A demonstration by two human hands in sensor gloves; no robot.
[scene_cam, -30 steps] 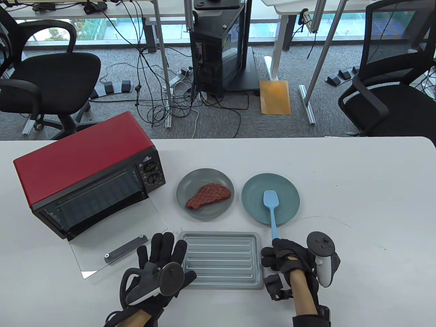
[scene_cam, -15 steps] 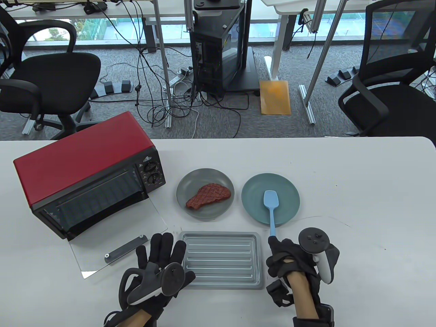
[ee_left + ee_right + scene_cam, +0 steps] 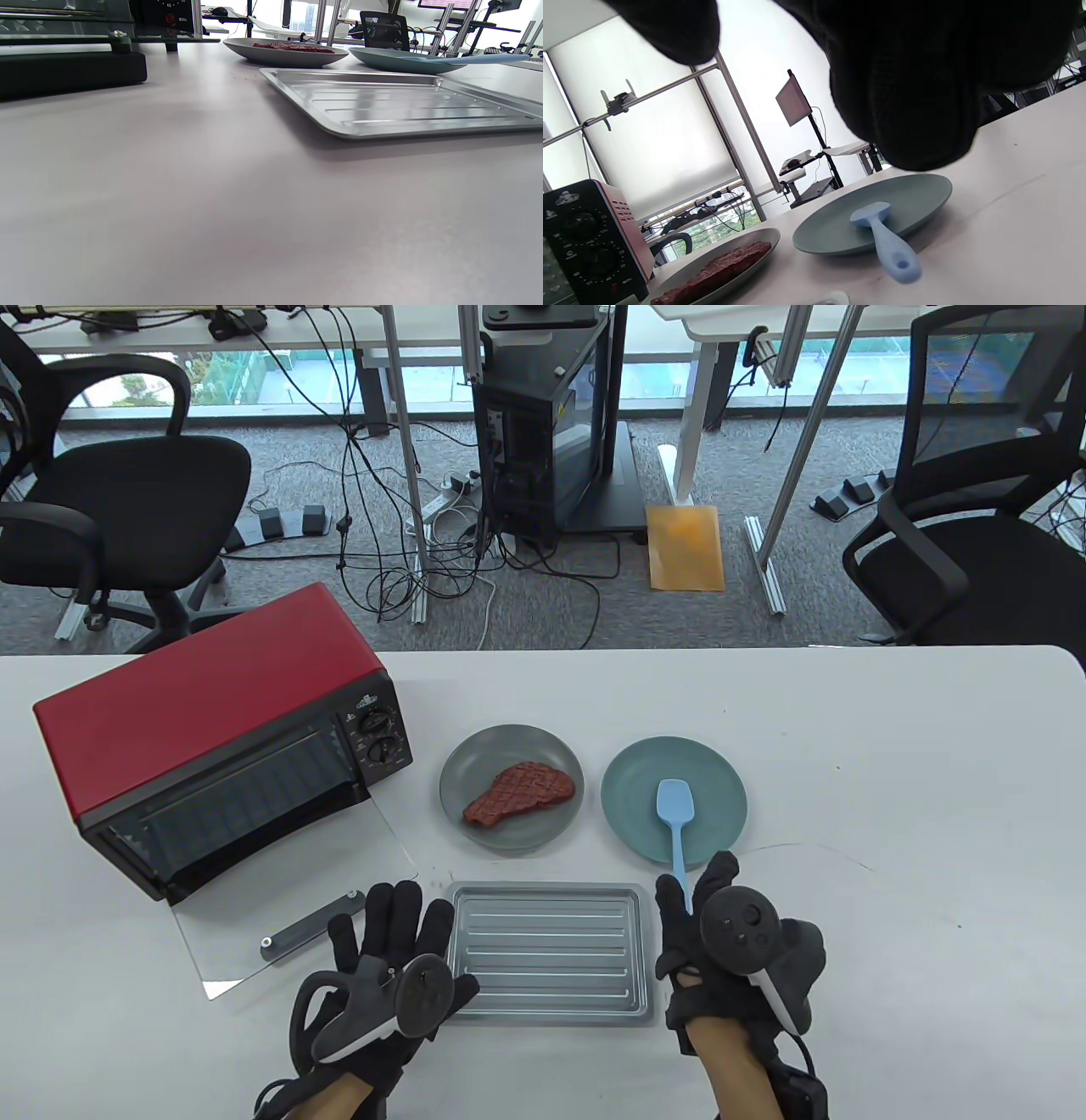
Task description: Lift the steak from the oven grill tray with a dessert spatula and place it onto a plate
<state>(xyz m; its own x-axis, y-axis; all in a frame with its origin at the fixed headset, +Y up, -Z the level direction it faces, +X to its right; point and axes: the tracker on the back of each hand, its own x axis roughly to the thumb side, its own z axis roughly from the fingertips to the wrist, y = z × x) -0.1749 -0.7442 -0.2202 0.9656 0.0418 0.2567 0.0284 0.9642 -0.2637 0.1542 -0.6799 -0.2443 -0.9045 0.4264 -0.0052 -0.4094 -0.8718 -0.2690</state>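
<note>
A reddish steak (image 3: 519, 794) lies on a grey plate (image 3: 462, 780). Beside it, a light-blue dessert spatula (image 3: 676, 814) rests with its blade on a teal plate (image 3: 636, 780), handle pointing toward me. My right hand (image 3: 700, 899) hovers palm down over the handle's end, fingers spread either side of it. In the right wrist view the spatula (image 3: 882, 237) lies free under my fingers (image 3: 903, 84). The ridged oven tray (image 3: 551, 954) holds nothing. My left hand (image 3: 407, 929) lies flat and open at the tray's left edge.
A red toaster oven (image 3: 212, 746) stands at the left, its glass door (image 3: 280, 916) folded down onto the table beside my left hand. Office chairs, cables and desk legs fill the floor beyond the table's far edge.
My right hand let go of the spatula handle, rolled palm down and spread its fingers over the handle's end. The left hand slid slightly left. Steak, plates and tray stayed put.
</note>
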